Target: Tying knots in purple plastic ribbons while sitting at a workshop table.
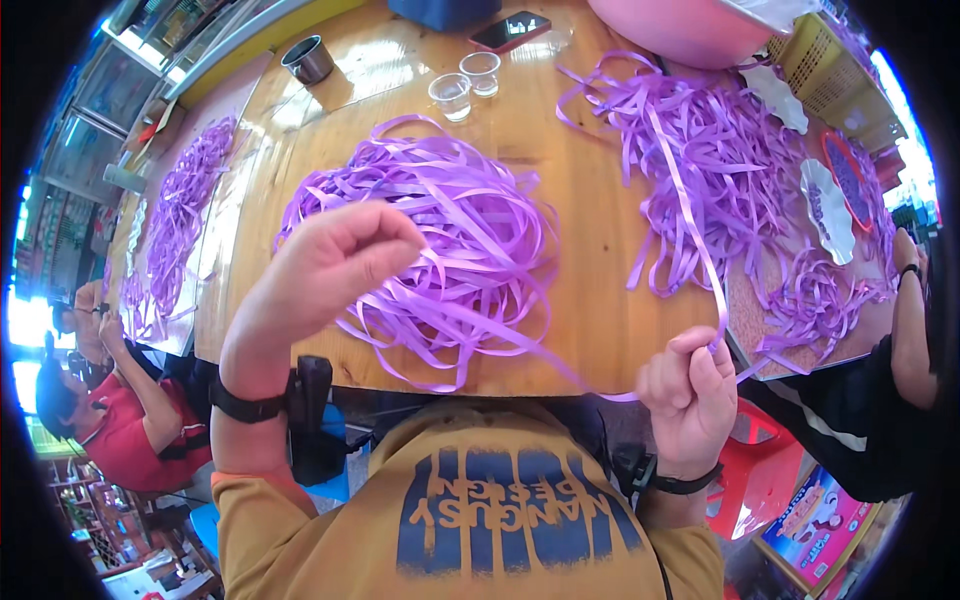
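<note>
A large loose heap of purple ribbon [470, 210] lies on the wooden table in front of me. Over its near left side is my left hand [350, 255], closed in a pinch, with a strand of ribbon at the fingertips. My right hand [690, 385], off the table's front edge to the right, is closed on a purple ribbon strand [690, 215]. From this hand one length runs up to a second ribbon heap [690, 150], and another goes left toward the first heap. A small dark purple bit shows at the right fingertips; its kind is unclear.
Beyond the heap stand two clear plastic cups [451, 97], a metal cup [307, 60] and a phone [510, 32]. A pink basin [670, 30] is at the far right. White scalloped trays [826, 212] sit right. People work at both sides; a red stool [765, 460] stands right.
</note>
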Motion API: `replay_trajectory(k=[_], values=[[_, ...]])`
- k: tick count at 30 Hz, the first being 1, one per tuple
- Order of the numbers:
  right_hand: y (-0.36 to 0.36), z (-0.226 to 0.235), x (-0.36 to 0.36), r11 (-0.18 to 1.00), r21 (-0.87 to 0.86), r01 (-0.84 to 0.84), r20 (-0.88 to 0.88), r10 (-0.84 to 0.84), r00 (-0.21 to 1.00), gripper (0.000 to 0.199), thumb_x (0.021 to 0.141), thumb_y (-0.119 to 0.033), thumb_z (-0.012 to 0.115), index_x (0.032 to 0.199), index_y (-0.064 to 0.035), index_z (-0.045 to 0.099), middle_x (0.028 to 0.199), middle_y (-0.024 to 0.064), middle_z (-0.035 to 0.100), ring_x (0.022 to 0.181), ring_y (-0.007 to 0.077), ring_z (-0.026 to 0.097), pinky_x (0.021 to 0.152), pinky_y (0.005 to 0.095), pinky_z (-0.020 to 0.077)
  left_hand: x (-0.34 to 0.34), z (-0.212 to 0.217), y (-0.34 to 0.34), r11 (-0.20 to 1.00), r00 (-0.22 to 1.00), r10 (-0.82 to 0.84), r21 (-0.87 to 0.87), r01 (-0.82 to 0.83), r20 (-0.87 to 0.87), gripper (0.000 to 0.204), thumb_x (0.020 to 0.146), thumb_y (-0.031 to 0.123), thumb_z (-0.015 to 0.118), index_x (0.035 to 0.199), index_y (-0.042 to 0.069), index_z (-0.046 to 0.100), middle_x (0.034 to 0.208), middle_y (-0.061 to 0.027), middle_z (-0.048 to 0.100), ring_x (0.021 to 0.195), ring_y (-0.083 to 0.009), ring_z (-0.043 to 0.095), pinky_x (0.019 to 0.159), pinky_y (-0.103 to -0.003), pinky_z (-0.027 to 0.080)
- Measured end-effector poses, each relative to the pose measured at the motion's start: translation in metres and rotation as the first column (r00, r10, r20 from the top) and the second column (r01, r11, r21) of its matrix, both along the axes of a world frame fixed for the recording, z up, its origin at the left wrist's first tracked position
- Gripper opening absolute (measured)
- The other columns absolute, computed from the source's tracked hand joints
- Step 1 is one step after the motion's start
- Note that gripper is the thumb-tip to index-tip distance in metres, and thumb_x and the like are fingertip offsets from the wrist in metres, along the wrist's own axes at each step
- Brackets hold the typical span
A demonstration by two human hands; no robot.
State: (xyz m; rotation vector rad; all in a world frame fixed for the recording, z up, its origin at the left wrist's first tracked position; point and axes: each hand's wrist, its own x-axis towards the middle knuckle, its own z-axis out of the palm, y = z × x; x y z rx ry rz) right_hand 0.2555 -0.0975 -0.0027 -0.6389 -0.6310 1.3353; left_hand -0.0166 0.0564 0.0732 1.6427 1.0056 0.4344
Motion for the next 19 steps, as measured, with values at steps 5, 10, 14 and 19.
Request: replay_trajectory(k=[5, 10, 14, 19], values=[[0.002, -0.005, -0.005, 0.999, -0.049, 0.019, -0.009, -0.020, 1.000, 0.020, 0.093, -0.019, 0.044, 0.098, -0.0007, 0.051, 0.054, -0.0023, 0.034, 0.045, 0.0082, 0.030, 0.045, 0.0253, 0.0261, 0.014, -0.016, 0.068, 0.954, 0.993, 0.051, 0.300, -0.018, -0.105, 0.021, 0.086, 0.017, 0.054, 0.096, 0.000, 0.059, 0.087, -0.0008, 0.058, 0.081, -0.0094, 0.053, 0.072, -0.024, 0.044], [0.001, -0.001, -0.014, 0.997, -0.076, 0.001, -0.013, -0.002, 1.000, 0.020, 0.093, -0.019, 0.045, 0.097, -0.0013, 0.052, 0.054, -0.0028, 0.033, 0.045, 0.0084, 0.030, 0.046, 0.0257, 0.0265, 0.036, -0.056, 0.141, 0.608, 0.892, 0.255, 0.780, 0.151, -0.372, 0.031, 0.081, 0.027, 0.057, 0.104, 0.006, 0.059, 0.115, -0.0124, 0.052, 0.109, -0.0247, 0.048, 0.091, -0.032, 0.038], [0.000, 0.001, -0.012, 0.994, -0.107, -0.014, -0.019, 0.012, 1.000, 0.019, 0.092, -0.018, 0.046, 0.096, -0.0016, 0.052, 0.054, -0.0029, 0.033, 0.045, 0.0085, 0.030, 0.046, 0.0261, 0.0267, 0.062, -0.075, 0.160, 0.622, 0.785, 0.391, 0.767, 0.159, -0.480, 0.040, 0.075, 0.035, 0.051, 0.104, 0.011, 0.062, 0.128, -0.0189, 0.045, 0.125, -0.0319, 0.035, 0.100, -0.045, 0.026], [0.000, 0.003, -0.007, 0.994, -0.109, -0.003, -0.012, 0.002, 1.000, 0.018, 0.092, -0.018, 0.046, 0.097, -0.0020, 0.052, 0.053, -0.0023, 0.034, 0.045, 0.0089, 0.030, 0.047, 0.0264, 0.0270, 0.078, -0.076, 0.179, 0.768, 0.654, 0.291, 0.578, 0.276, -0.698, 0.048, 0.075, 0.043, 0.053, 0.112, 0.013, 0.058, 0.141, -0.0141, 0.030, 0.131, -0.0308, 0.024, 0.102, -0.054, 0.019]])
